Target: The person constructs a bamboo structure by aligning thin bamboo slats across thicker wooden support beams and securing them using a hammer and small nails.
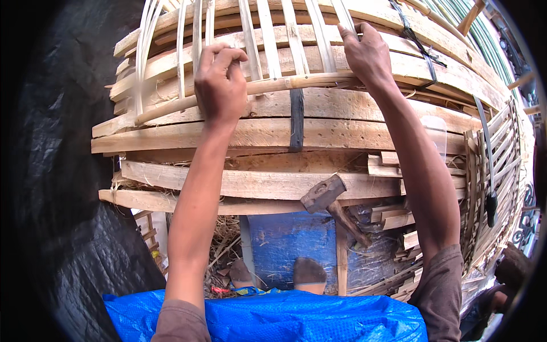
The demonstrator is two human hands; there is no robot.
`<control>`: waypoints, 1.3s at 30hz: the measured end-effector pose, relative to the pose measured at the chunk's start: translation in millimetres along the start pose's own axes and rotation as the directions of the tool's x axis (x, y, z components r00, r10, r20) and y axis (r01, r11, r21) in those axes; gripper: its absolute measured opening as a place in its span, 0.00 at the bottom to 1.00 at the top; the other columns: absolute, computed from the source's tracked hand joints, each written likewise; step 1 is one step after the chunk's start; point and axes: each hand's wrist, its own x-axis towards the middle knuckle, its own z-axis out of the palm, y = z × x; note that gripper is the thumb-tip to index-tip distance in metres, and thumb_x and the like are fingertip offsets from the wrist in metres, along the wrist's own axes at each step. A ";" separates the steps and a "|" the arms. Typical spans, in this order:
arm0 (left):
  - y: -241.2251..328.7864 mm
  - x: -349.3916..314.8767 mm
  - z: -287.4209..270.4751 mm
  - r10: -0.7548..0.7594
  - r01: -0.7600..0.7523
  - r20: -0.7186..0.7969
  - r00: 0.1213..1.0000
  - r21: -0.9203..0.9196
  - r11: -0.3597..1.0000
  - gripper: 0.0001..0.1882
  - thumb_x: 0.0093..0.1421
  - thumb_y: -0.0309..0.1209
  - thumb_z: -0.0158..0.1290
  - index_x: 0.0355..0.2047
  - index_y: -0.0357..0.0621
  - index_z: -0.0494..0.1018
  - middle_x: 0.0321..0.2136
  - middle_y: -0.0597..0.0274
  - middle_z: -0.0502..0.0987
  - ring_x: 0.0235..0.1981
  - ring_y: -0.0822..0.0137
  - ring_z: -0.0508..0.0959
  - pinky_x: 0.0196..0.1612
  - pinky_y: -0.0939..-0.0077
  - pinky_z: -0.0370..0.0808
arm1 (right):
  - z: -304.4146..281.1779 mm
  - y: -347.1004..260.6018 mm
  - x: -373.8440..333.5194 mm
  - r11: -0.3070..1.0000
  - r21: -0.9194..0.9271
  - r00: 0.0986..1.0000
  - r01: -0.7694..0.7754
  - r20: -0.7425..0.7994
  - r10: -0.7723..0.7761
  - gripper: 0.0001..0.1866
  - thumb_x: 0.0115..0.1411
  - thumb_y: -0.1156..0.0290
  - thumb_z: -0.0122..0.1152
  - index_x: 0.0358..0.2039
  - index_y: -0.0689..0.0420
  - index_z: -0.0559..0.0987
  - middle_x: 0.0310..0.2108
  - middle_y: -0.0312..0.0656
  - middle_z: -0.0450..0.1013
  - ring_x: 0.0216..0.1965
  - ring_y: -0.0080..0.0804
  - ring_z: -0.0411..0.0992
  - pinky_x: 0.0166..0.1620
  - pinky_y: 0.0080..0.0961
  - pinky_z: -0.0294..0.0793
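A round bamboo pole (302, 82) runs crosswise above stacked wooden planks, and several pale bamboo slats (269, 40) stretch away from it toward the far side. My left hand (222, 85) is over the pole left of centre, its fingers curled and closed. What is inside those fingers is hidden. At the pole's right end my right hand (367, 57) pinches the rightmost slat (343, 14) between thumb and fingers. Nearer to me, a hammer (325, 194) with a blocky metal head lies with its head by the plank edge and its handle slanting down to the right.
The stacked planks (245, 135) fill the middle, with a black strap (297, 119) around them. A blue tarp (319, 316) covers my lap. Cut wood pieces (393, 216) and a slatted bamboo panel (484, 171) stand at right. Black sheeting (74, 228) hangs at left.
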 end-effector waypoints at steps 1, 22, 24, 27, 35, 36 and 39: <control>1.9 -2.1 3.8 -0.018 0.019 0.016 1.000 -0.011 1.000 0.10 0.54 0.14 0.56 0.28 0.44 0.80 0.34 0.58 0.79 0.37 0.59 0.82 0.36 0.66 0.78 | 3.2 6.2 2.0 1.000 -0.017 1.000 0.012 -0.016 -0.012 0.27 0.68 0.50 0.52 0.43 0.67 0.78 0.42 0.61 0.78 0.47 0.57 0.77 0.52 0.48 0.73; -14.7 10.3 -6.4 -0.557 0.576 0.176 0.812 -0.396 0.715 0.10 0.61 0.16 0.53 0.33 0.45 0.80 0.26 0.66 0.80 0.25 0.80 0.74 0.24 0.83 0.67 | 25.6 16.3 -63.8 0.706 -0.302 0.739 0.641 -0.005 -0.673 0.26 0.66 0.45 0.57 0.57 0.49 0.76 0.53 0.51 0.72 0.55 0.46 0.70 0.62 0.41 0.62; -26.4 14.6 -16.9 -0.581 0.596 0.196 0.790 -0.472 0.650 0.09 0.62 0.17 0.53 0.33 0.46 0.80 0.27 0.67 0.79 0.27 0.80 0.74 0.26 0.85 0.68 | 29.1 23.4 -61.5 0.738 -0.208 0.745 0.642 -0.055 -0.664 0.24 0.68 0.49 0.55 0.56 0.51 0.76 0.54 0.51 0.73 0.55 0.46 0.70 0.62 0.43 0.62; -27.1 8.8 -25.5 -0.362 0.430 0.300 0.883 -0.204 0.880 0.09 0.64 0.19 0.54 0.33 0.48 0.81 0.29 0.68 0.79 0.29 0.78 0.76 0.30 0.84 0.72 | 26.2 22.6 -62.8 0.812 -0.054 0.798 0.582 -0.158 -0.582 0.16 0.70 0.61 0.53 0.53 0.55 0.76 0.52 0.49 0.75 0.55 0.44 0.71 0.61 0.43 0.63; -12.9 -9.1 2.3 -0.024 0.021 0.219 0.975 0.016 1.000 0.08 0.59 0.21 0.58 0.31 0.51 0.82 0.34 0.66 0.80 0.31 0.63 0.82 0.32 0.67 0.77 | 15.6 37.8 -66.7 0.885 0.024 0.864 0.466 -0.227 -0.449 0.10 0.67 0.69 0.52 0.44 0.57 0.78 0.45 0.47 0.77 0.51 0.45 0.72 0.58 0.41 0.64; -12.0 -9.5 1.9 -0.046 0.042 0.243 0.969 0.020 0.999 0.08 0.60 0.21 0.57 0.31 0.51 0.82 0.35 0.66 0.80 0.32 0.62 0.82 0.33 0.66 0.76 | 14.6 38.7 -66.5 0.897 0.044 0.875 0.439 -0.247 -0.416 0.10 0.67 0.69 0.52 0.43 0.58 0.78 0.44 0.47 0.77 0.50 0.45 0.73 0.58 0.41 0.64; -11.0 -9.9 1.1 -0.074 0.065 0.287 0.955 0.042 0.997 0.08 0.61 0.21 0.55 0.32 0.51 0.81 0.35 0.66 0.80 0.34 0.60 0.83 0.35 0.63 0.78 | 10.3 44.2 -64.5 0.910 0.301 0.928 0.284 -0.326 -0.181 0.12 0.67 0.70 0.48 0.39 0.63 0.78 0.38 0.52 0.77 0.43 0.46 0.75 0.51 0.39 0.71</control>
